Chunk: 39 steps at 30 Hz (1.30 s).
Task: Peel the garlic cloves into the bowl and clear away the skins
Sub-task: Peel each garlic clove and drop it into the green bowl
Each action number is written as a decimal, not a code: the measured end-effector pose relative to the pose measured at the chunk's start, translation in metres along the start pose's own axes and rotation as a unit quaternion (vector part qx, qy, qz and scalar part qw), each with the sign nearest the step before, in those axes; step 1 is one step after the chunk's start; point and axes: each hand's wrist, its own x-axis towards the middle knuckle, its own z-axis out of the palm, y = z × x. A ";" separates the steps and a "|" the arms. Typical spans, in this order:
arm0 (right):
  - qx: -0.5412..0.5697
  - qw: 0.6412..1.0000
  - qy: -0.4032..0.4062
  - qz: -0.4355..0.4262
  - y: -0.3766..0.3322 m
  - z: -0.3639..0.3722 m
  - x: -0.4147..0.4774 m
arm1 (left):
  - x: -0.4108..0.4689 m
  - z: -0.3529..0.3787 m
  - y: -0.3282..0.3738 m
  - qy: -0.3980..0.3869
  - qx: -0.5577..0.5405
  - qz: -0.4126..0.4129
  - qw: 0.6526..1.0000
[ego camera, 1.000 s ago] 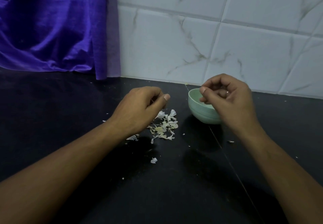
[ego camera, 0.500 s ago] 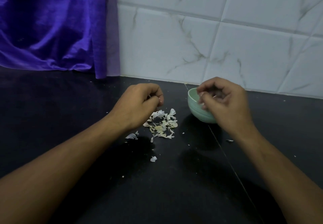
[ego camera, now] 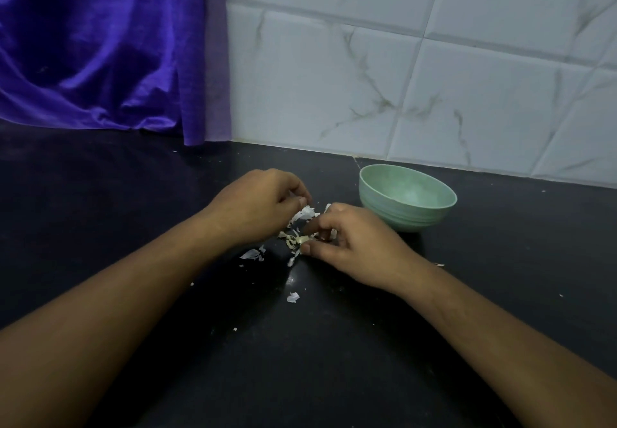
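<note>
Off the bowl [ego camera: 400,219] now, my right hand [ego camera: 357,247] has dropped onto the skins [ego camera: 302,215] beside it, fingers [ego camera: 325,224] pinching scraps to gather them. My left hand [ego camera: 263,204] curls at the pile's edge; what it grips, I cannot tell.

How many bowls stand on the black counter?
1. The bowl stands near the wall, right of the skins and just beyond the right hand. Nothing here looks able to hide another.
</note>
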 end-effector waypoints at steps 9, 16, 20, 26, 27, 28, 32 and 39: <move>0.190 0.980 0.033 0.052 0.004 -0.005 -0.002 | -0.001 -0.006 -0.006 -0.041 0.039 -0.007 0.998; 0.183 0.978 0.050 0.092 0.014 -0.015 -0.006 | -0.003 -0.003 -0.011 -0.095 0.097 -0.027 0.990; 0.031 0.994 0.007 0.100 0.012 -0.010 -0.005 | -0.002 -0.002 -0.009 -0.045 0.092 -0.027 0.994; -0.036 0.996 0.006 0.077 0.004 -0.003 0.002 | 0.000 -0.005 -0.014 0.058 0.108 -0.057 0.991; -0.011 0.997 0.016 0.074 0.004 -0.003 0.002 | 0.000 -0.005 -0.016 0.046 0.124 -0.072 0.989; 0.011 0.997 0.020 0.075 0.005 -0.004 0.002 | 0.000 -0.005 -0.019 0.036 0.135 -0.088 0.986; 0.102 0.991 0.036 0.074 0.008 -0.005 -0.001 | 0.002 -0.007 -0.027 0.041 0.155 -0.132 0.978; 0.182 0.982 0.030 0.050 0.008 -0.004 -0.001 | 0.006 -0.004 -0.033 0.015 0.128 -0.138 0.982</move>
